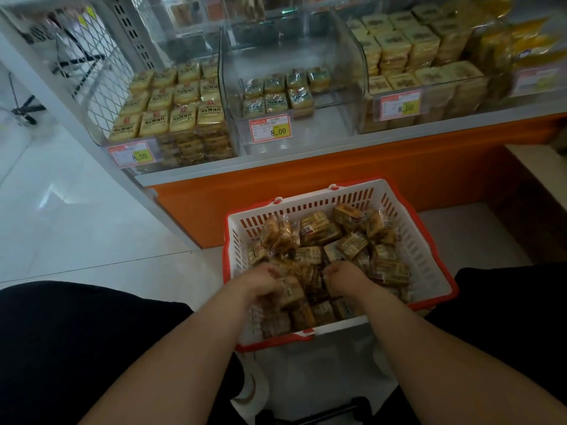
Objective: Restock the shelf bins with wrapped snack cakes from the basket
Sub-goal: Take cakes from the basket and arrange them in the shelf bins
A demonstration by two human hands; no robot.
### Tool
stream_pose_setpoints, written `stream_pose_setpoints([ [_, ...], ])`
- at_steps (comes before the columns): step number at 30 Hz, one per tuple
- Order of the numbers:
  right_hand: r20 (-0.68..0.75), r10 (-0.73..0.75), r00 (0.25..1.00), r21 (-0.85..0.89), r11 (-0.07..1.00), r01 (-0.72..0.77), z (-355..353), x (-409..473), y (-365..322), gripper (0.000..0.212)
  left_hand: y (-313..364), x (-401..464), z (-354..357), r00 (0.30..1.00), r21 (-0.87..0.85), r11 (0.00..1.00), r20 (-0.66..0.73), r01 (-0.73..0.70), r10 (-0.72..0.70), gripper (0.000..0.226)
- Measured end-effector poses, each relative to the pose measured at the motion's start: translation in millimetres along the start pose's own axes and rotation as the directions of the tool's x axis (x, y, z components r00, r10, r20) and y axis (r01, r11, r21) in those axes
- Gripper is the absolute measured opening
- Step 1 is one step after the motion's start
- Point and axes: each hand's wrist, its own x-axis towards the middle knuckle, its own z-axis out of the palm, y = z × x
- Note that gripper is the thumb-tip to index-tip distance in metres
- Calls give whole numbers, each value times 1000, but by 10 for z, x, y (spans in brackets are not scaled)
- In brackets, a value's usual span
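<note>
A white basket with a red rim (426, 250) sits on the floor between my knees, heaped with wrapped snack cakes (319, 231). Both hands are down in the pile. My left hand (264, 282) curls its fingers round a wrapped cake (293, 291) near the basket's middle. My right hand (343, 276) has its fingers curled into the cakes beside it; what it grips is hidden. On the shelf above, the middle clear bin (334, 124) holds only a few green-labelled cakes (285, 90) at the back.
The left bin (171, 105) and the right bin (423, 72) are stacked full of yellow packs. Price tags reading 8.00 (270, 128) hang on the bin fronts. An orange shelf base (337, 176) stands behind the basket. White tile floor (61, 210) lies to the left.
</note>
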Motion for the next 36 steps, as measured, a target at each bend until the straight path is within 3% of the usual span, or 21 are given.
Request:
stream_pose_setpoints([
  [2, 96, -24, 995, 262, 965, -2, -47, -42, -130, 25, 197, -123, -174, 998, -185, 983, 66, 12, 1, 64],
  [4, 179, -81, 981, 457, 889, -10, -94, -136, -295, 24, 373, -251, -329, 994, -245, 969, 89, -35, 59, 68],
  [8, 162, -245, 956, 683, 727, 70, -232, -308, -530, 26, 647, -499, -550, 982, -244, 959, 87, -143, 168, 49],
  [10, 132, -297, 946, 750, 654, 100, -313, -337, -569, 23, 767, -636, -636, 977, -155, 975, 118, -160, 179, 36],
  [13, 87, -324, 942, 755, 638, 149, -418, -352, -644, 35, 932, -795, -769, 967, 137, 962, 130, -235, 218, 27],
  [16, -83, -329, 940, 650, 697, 302, -548, -450, -813, 43, 1102, -900, -867, 958, 233, 930, 107, -284, 265, 26],
  [20, -304, -463, 833, 219, 817, 534, -769, -649, -1119, 71, 1340, -978, -1007, 923, 162, 909, 60, -385, 380, 14],
  [23, -348, -552, 757, -52, 818, 573, -956, -745, -1361, 81, 1583, -996, -1067, 878, 153, 865, 41, -478, 477, 13],
  [26, -386, -535, 751, -156, 841, 518, -1238, -783, -1555, 68, 1824, -1030, -1143, 841, 122, 834, 9, -538, 541, 22],
  [32, -341, -607, 718, -334, 792, 511, -1557, -648, -1876, 59, 2016, -1025, -1315, 805, 42, 807, -61, -589, 590, 17],
  [36, -353, -641, 682, -333, 767, 549, -1578, -574, -2098, 55, 1979, -1152, -1578, 760, 97, 775, -152, -624, 632, 20],
])
